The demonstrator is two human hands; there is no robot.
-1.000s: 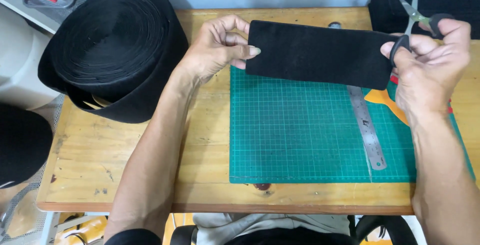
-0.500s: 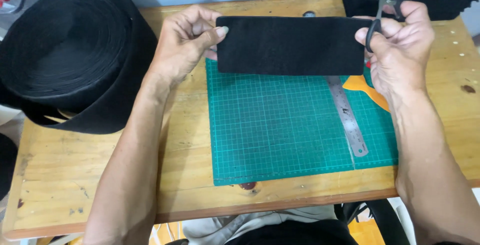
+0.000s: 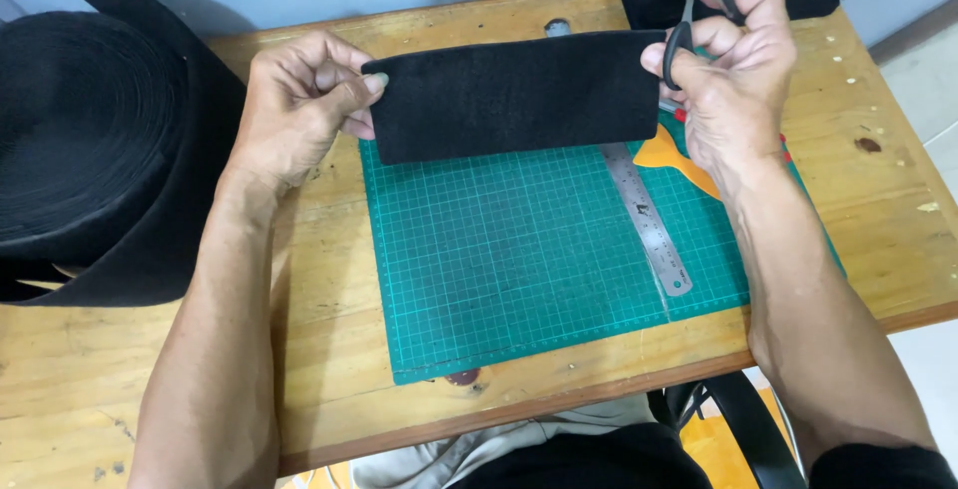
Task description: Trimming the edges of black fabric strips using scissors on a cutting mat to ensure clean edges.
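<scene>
Both hands held a black strip [image 3: 514, 95] taut above the green mat [image 3: 539, 249]: left hand [image 3: 299, 110] pinched its left end, right hand [image 3: 733, 70] gripped the right end together with scissors [image 3: 699, 0] (blades pointing away, safely).

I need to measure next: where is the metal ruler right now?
In the head view, the metal ruler lies slanted on the right part of the green cutting mat, just below the right hand.

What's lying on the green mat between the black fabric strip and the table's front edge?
Head view: a steel ruler lies slanted on the cutting mat below the black fabric strip; the rest is bare mat, then bare table.
</scene>
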